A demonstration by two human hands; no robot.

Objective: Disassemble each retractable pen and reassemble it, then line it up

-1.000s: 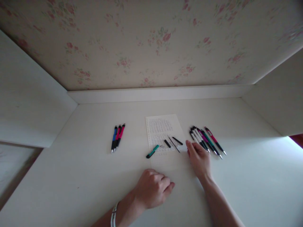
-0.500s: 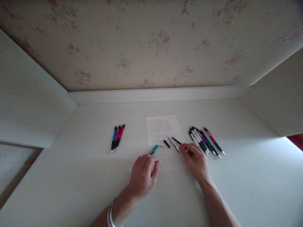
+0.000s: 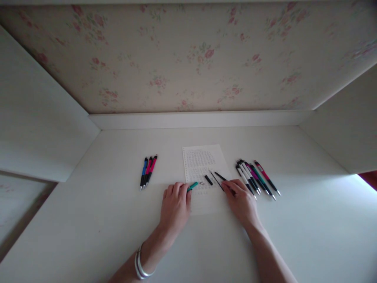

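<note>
My left hand (image 3: 176,202) has its thumb and fingers closed around a teal pen barrel (image 3: 192,186), whose far end sticks out over the paper. My right hand (image 3: 242,199) is pinched at the lower end of a slim black pen part (image 3: 220,176); the fingers partly hide that end. Close to its thumb lies a thin pen refill (image 3: 216,179). Between the hands, a short black grip sleeve (image 3: 208,180) and a small silver pen tip (image 3: 202,183) rest on a handwritten sheet of paper (image 3: 203,151).
Three pens (image 3: 147,171), one blue and two pink, lie side by side at the left. Several white, purple, green and red pens (image 3: 259,179) lie slanted to the right of my right hand. White panels and a floral wall (image 3: 188,78) enclose the white desk (image 3: 118,220).
My left hand has moved slightly forward and closed on the teal barrel. My right hand stays nearly in place by the black part. The view has shifted slightly.
</note>
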